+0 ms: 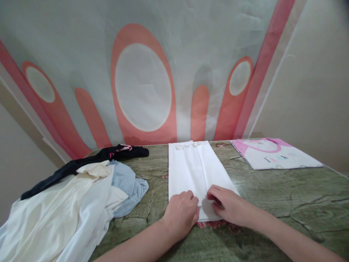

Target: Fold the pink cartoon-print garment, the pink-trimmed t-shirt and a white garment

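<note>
A white folded garment (188,167) lies in a long panel on the table in front of me, with small ruffled or gathered fabric at its far end. My left hand (182,211) is closed at the near left corner, its fingers curled onto the cloth. At the near right side, my right hand (230,206) has its thumb and fingers bent together on the fabric, with a dark gap visible inside the curl. A fold line runs lengthwise between the two hands. The fingertips are partly hidden.
On the left is a loose heap with a cream garment (54,214), a light blue garment (129,189) and a black garment (81,165). A folded pink and white shirt (286,156) lies at the right rear. Behind the wood-patterned table (294,207) hangs a printed backdrop (185,43).
</note>
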